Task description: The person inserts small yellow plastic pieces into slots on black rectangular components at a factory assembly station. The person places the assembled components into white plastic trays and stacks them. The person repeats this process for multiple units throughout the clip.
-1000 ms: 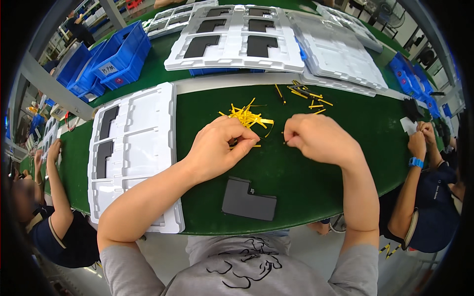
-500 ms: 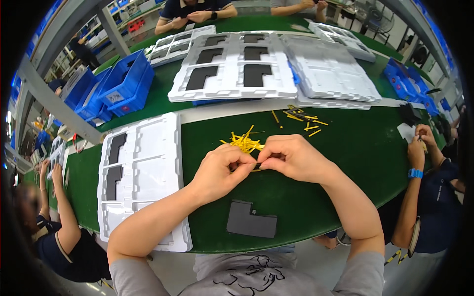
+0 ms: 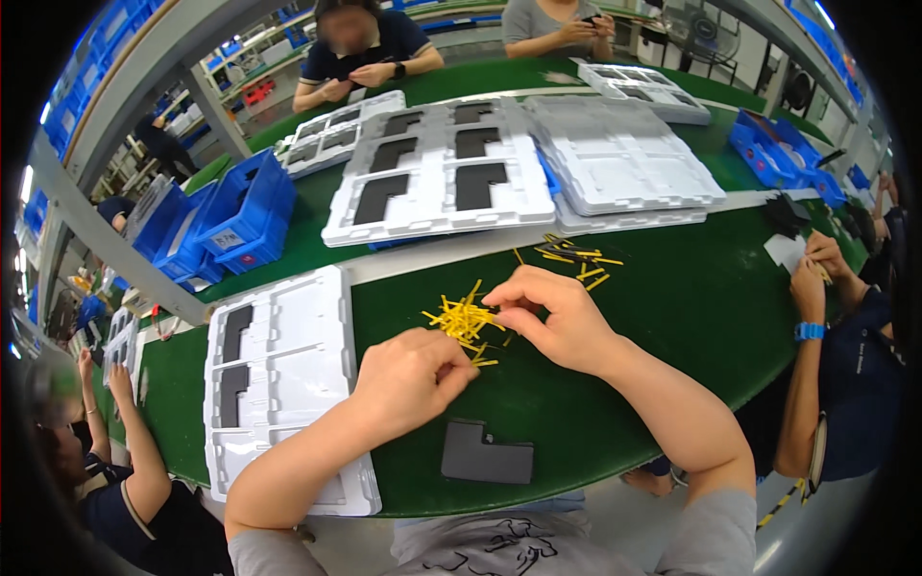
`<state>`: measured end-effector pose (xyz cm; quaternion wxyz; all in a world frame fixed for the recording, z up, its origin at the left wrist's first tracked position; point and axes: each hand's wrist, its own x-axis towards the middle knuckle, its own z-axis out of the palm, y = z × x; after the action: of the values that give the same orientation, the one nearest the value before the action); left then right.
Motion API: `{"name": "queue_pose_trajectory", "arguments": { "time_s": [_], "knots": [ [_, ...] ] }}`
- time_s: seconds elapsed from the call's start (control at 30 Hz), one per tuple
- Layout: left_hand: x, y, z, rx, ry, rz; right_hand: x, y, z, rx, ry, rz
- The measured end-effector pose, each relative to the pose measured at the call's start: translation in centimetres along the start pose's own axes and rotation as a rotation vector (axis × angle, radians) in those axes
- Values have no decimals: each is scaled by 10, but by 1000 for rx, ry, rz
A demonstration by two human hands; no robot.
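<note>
A loose pile of thin yellow strips (image 3: 463, 319) lies on the green tabletop between my hands. My right hand (image 3: 555, 312) reaches to the pile's right edge, thumb and forefinger brought together in a pinch. Whether a strip sits between those fingertips is too small to tell. Just below and left of the pile, my left hand (image 3: 411, 376) is closed, its thumb against the curled fingers. Anything inside it is hidden, though a yellow strip end shows beside its fingertips. Nearer to me lies a flat black L-shaped piece (image 3: 488, 459), touched by neither hand.
Left of my arm lies a white moulded tray (image 3: 305, 317) with black pieces in some compartments. Behind are a stacked tray (image 3: 423, 182) with more pieces, white trays (image 3: 624, 158), scattered yellow and black strips (image 3: 576, 254), and blue bins (image 3: 245, 211). Co-workers sit around the table.
My hands, earlier pinched together over a thin dark strip, have come apart. The right moved up to the yellow pile; the left drew down and left. The view has tilted.
</note>
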<state>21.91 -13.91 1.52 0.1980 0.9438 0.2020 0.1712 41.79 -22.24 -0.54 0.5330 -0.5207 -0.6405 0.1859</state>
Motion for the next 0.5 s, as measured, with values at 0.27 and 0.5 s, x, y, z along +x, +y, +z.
{"name": "queue_pose_trajectory", "arguments": {
  "time_s": [0.27,0.5],
  "knots": [
    [-34,25,-16,269,-561,264,1,8,4,-92,-26,-160],
    [-29,27,-16,218,-455,244,1,7,0,-65,9,-70]
  ]
}}
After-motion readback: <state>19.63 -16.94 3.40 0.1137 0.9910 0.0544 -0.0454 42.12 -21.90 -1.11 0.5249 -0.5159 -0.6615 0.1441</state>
